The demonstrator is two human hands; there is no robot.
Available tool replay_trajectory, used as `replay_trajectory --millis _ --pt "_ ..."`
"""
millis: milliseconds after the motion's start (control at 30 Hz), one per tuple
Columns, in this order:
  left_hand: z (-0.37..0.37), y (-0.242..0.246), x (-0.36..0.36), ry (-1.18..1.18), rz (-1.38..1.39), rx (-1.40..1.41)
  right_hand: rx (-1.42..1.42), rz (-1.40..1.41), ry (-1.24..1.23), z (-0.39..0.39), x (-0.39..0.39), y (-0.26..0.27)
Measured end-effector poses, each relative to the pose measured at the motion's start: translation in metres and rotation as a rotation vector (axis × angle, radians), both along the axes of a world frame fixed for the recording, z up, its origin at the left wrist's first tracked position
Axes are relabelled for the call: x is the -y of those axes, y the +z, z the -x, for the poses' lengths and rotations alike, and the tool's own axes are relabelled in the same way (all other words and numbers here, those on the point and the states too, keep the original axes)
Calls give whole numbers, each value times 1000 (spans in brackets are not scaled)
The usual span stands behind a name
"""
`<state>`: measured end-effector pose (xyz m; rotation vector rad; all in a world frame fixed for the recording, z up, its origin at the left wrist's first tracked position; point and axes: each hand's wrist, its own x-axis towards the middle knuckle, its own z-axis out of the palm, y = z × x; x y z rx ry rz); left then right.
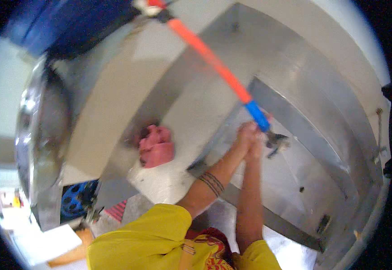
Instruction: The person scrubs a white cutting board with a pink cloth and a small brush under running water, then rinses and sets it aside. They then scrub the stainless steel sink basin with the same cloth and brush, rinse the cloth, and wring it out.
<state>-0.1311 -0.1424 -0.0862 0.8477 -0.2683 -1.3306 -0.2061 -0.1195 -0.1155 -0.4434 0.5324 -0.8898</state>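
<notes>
My left hand (246,133) and my right hand (257,144) are close together over a stainless steel basin (317,158). Just above them is the blue end (257,114) of a long orange tube (212,60), which slants down from the upper left. Blur hides whether my fingers grip the blue end or only lie against it. A pinkish fingertip seems to show on its far side. Right beside my hands is a small dark object (277,140), too smeared to name. To the left, a pink plastic container (158,155) with lumpy pink contents stands on a pale surface.
A white and red fitting (152,7) joins the tube's upper end. Raised steel walls (283,98) edge the basin. A blue perforated crate (76,200), a red striped cloth (116,211) and a white board (45,244) lie lower left. Large shiny metalware (44,131) stands far left.
</notes>
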Motion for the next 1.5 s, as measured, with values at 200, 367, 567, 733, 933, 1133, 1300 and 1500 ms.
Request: replay_trajectory --millis 200,367,567,733,933,1133,1300,1500 --pt "-75 47 -157 -238 -98 945 -636 451 -206 97 53 16" --pt "-190 120 -295 47 -749 2084 -870 62 -9 162 -2 54" --pt "-194 110 -235 80 -451 1127 -715 99 212 77 -82 99" --pt "-108 94 -122 -155 -171 -137 -173 118 23 -9 -79 134" --pt "-36 58 -21 38 -132 412 -1022 432 -475 -19 -26 151" --pt "-26 -10 -5 55 -243 930 -1381 584 -423 -16 -20 142" --pt "-66 21 -56 -350 -65 1151 -1046 552 10 43 -11 114" --pt "-123 103 -109 -376 42 945 -1054 485 -149 165 -32 72"
